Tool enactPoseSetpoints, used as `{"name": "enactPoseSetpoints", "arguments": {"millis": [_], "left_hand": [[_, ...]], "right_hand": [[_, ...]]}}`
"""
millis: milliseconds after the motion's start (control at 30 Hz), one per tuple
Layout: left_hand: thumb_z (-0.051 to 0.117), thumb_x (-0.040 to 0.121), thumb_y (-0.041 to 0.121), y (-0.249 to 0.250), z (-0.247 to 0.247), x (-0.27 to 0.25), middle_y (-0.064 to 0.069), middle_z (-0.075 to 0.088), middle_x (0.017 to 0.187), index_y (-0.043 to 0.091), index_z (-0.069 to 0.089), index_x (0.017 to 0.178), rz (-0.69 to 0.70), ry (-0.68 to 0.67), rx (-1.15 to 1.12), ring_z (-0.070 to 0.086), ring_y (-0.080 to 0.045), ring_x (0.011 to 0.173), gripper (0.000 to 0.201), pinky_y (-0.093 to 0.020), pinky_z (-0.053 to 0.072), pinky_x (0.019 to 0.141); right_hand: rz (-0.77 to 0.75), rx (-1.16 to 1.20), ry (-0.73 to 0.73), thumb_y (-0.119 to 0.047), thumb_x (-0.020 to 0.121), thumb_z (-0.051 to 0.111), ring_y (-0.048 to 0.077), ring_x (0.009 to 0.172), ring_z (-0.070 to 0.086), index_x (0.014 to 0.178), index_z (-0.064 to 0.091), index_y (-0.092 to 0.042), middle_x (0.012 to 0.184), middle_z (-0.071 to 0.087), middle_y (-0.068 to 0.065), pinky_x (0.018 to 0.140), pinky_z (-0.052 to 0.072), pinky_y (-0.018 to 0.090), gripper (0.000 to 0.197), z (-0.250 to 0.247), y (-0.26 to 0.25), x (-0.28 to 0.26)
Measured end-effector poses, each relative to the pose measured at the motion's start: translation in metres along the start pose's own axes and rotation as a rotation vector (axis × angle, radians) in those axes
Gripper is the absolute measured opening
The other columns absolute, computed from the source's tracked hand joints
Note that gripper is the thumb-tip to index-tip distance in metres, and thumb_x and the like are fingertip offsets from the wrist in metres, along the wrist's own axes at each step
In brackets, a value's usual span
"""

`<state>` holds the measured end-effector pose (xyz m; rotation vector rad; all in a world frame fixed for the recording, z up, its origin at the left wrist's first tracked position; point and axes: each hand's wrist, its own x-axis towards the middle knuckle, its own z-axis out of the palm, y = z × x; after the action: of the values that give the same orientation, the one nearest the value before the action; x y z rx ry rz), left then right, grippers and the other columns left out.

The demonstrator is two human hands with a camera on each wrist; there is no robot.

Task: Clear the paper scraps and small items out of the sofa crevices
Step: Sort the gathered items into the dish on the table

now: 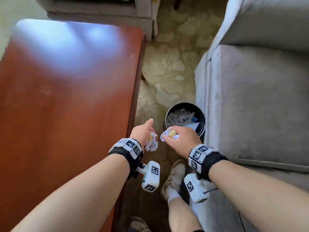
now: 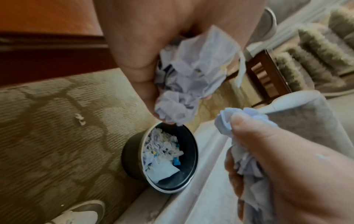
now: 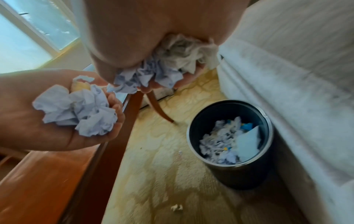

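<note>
carpet [image 1: 168,67] by sofa [image 1: 260,97] | crumpled pale scraps [image 1: 151,144] | both grips clutching scraps

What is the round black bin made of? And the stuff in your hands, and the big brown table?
The bin looks like dark plastic or painted metal with a smooth finish and a shiny rim; which one is unclear. The wads in the left hand and right hand are thin white paper, going by the sharp crumples. The table looks like polished reddish wood, since it mirrors the window light.
</note>
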<state>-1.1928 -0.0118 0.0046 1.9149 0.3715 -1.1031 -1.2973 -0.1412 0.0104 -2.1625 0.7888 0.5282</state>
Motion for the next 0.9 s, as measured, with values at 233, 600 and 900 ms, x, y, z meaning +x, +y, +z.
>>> {"name": "enactPoseSetpoints", "arguments": {"millis": [233,600,900], "left_hand": [[0.063,0.055,0.066,0.024,0.072,0.066,-0.027,0.064,0.083,0.02,0.067,0.056,-0.071,-0.153,0.058,0.064,-0.04,0.08,0.046,-0.052,0.052,0.087],[0.07,0.056,0.063,-0.001,0.103,0.165,-0.019,0.073,0.089,0.019,0.072,0.064,-0.153,-0.23,0.174,0.07,-0.038,0.091,0.045,-0.053,0.052,0.093],[0.07,0.066,0.055,-0.013,0.125,0.204,-0.018,0.069,0.087,0.012,0.062,0.081,-0.197,-0.232,0.147,0.068,-0.034,0.081,0.046,-0.042,0.053,0.082]], "right_hand": [[0.188,0.091,0.044,-0.059,0.082,0.057,0.016,0.093,0.062,0.109,0.065,-0.036,0.099,0.067,-0.012,0.081,0.052,0.029,0.036,-0.032,0.064,0.036],[0.394,0.202,0.078,-0.063,0.084,0.054,0.014,0.085,0.056,0.115,0.061,-0.037,0.099,0.065,-0.008,0.073,0.046,0.026,0.041,0.015,0.109,0.111],[0.436,0.259,0.131,-0.063,0.082,0.057,0.013,0.1,0.058,0.119,0.057,-0.036,0.119,0.06,-0.011,0.079,0.046,0.027,0.045,0.035,0.138,0.151]]}}
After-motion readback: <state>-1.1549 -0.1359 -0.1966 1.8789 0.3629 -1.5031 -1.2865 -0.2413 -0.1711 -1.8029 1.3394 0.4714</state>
